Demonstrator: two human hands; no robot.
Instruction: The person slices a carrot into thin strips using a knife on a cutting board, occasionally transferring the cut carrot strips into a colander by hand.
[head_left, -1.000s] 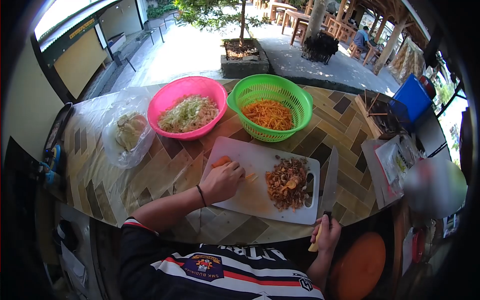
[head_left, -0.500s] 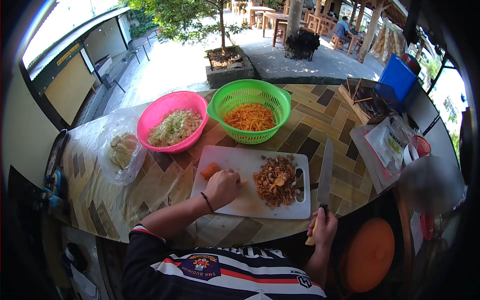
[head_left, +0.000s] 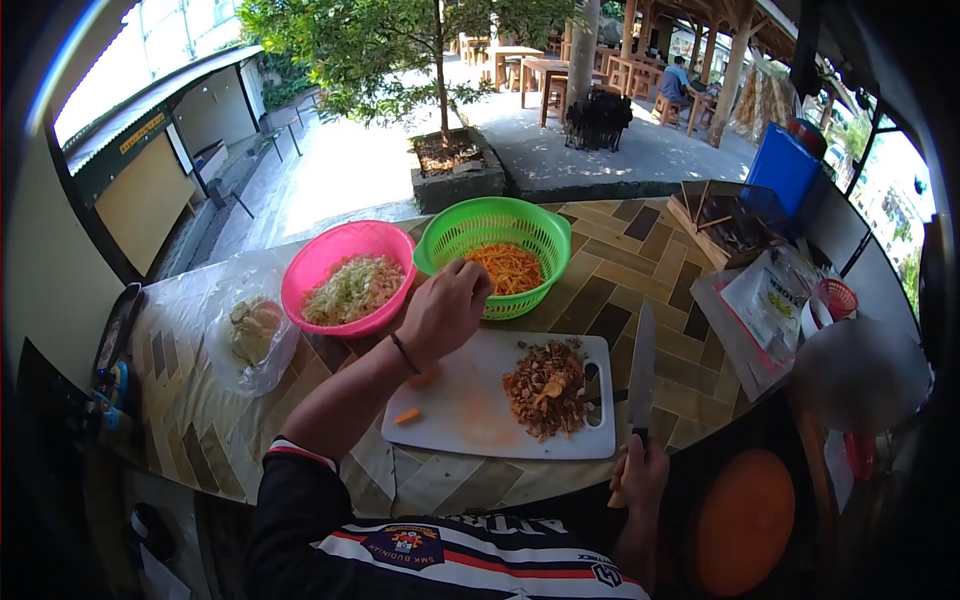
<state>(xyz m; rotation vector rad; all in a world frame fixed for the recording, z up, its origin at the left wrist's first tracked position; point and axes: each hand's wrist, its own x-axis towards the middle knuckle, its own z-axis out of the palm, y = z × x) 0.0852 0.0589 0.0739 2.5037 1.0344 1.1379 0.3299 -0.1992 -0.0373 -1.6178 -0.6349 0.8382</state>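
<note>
My left hand [head_left: 447,308] is raised over the near rim of a green colander [head_left: 465,232], fingers pinched together; what they hold, if anything, is hidden. Shredded carrot [head_left: 508,268] lies in the colander. My right hand [head_left: 641,470] grips the handle of a large knife [head_left: 643,370], its blade pointing away beside the white cutting board [head_left: 465,405]. On the board's left sits a small carrot piece [head_left: 407,416]. Another carrot chunk [head_left: 428,375] is partly covered by my left wrist. A heap of brownish-orange peelings and scraps [head_left: 545,395] covers the board's right side.
A pink basin [head_left: 312,258] of shredded pale vegetable stands left of the colander, and a plastic bag [head_left: 250,340] with pale contents lies beyond it. At right are a wooden-framed tray [head_left: 735,225], plastic packets [head_left: 765,300] and a blue container [head_left: 785,180]. A person sits in the background.
My left hand has moved up and away from the board to the colander's edge. A small carrot piece now shows at the board's left. My right hand still holds the knife.
</note>
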